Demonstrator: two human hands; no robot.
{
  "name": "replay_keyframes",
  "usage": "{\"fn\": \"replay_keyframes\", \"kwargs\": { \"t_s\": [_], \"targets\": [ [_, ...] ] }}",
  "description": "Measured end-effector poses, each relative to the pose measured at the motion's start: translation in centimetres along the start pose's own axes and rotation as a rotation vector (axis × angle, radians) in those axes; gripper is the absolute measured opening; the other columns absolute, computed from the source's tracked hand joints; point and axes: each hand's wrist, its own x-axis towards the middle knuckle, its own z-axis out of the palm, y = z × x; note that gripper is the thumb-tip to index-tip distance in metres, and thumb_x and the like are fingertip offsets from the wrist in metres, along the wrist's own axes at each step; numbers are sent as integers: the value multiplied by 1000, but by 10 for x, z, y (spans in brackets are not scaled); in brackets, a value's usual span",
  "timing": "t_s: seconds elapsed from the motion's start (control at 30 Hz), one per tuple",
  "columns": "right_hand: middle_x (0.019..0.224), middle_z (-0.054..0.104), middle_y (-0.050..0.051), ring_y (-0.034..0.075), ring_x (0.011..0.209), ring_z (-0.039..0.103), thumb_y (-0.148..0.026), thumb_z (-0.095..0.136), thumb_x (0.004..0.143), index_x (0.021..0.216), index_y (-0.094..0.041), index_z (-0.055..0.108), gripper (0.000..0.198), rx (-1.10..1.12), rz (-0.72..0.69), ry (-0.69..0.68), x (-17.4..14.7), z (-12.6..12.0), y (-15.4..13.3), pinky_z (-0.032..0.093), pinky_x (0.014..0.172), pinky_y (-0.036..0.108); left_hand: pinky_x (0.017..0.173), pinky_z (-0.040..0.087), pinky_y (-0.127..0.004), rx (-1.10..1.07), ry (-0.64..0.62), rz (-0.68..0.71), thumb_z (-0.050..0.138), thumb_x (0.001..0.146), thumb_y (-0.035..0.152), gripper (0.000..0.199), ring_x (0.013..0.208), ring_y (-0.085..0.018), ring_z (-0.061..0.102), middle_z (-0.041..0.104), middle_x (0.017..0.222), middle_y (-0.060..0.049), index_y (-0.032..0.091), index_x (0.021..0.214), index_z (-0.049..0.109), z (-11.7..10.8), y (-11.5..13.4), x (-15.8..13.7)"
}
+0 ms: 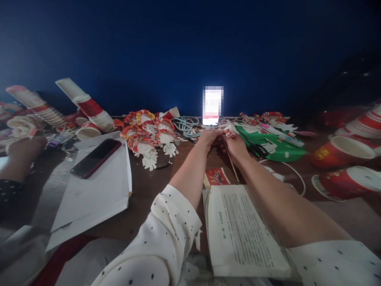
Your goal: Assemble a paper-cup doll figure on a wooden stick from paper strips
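Note:
Both hands meet in front of the bright phone screen (212, 107) at the back of the table. My right hand (236, 147) is closed around a thin wooden stick (233, 167), which slants down toward the book. A small white and red paper piece (229, 131) shows at its fingertips. My left hand (210, 138) is closed, its fingertips bent in close to the right hand's; what they pinch is hidden. Under the wrists lies a red printed paper (217, 176), just beyond an open book (241, 234).
Red and white paper-cut crafts (147, 135) are heaped left of my hands. Black scissors (258, 149) lie on green paper (285, 153) to the right. Paper cups (339, 153) stand farther right. A dark phone (97, 158) rests on white sheets; another person's hand (25, 153) is far left.

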Motion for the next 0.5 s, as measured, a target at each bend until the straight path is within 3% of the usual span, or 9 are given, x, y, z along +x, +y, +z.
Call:
{"fn": "replay_keyframes", "kwargs": {
  "t_s": [0.5],
  "targets": [
    [53, 55, -4, 12, 46, 46, -29, 71, 75, 70, -23, 59, 14, 73, 46, -39, 7, -1, 5, 31, 37, 23, 56, 43, -19, -7, 21, -40, 65, 87, 15, 23, 48, -6, 46, 49, 52, 3, 16, 68, 53, 2, 3, -2]
  ]
}}
